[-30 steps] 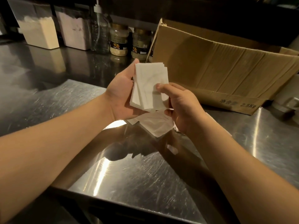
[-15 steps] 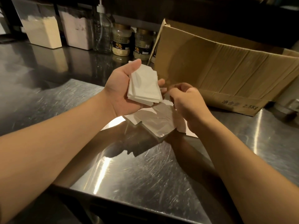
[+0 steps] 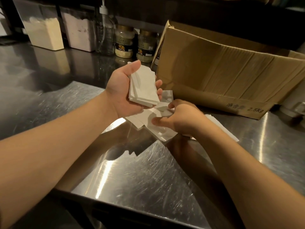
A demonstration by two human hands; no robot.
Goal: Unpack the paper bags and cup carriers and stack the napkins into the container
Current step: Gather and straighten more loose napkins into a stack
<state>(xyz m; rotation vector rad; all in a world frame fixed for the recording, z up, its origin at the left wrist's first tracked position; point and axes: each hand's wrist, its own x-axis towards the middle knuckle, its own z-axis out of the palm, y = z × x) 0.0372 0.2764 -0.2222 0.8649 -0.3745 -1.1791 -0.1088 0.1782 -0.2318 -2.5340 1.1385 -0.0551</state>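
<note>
My left hand (image 3: 121, 92) lies palm up above the steel counter and holds a small stack of white napkins (image 3: 143, 86), thumb along its far left edge and fingertips curled up at its right side. Below it, loose white napkins (image 3: 148, 120) lie scattered on the counter. My right hand (image 3: 179, 119) is down on that pile, thumb and fingers pinching a napkin (image 3: 162, 109) at its top. More napkins (image 3: 219, 125) stick out from under my right wrist.
A big open cardboard box (image 3: 227, 76) lies on its side just behind my hands at the right. Along the back wall stand two tubs of powder (image 3: 44, 33), a pump bottle (image 3: 105, 35) and two jars (image 3: 126, 42). The counter's front edge (image 3: 132, 207) runs below my forearms.
My right hand let go of the held stack and dropped to the loose pile on the counter, where it now pinches a napkin. My left hand tipped the stack flatter, palm up.
</note>
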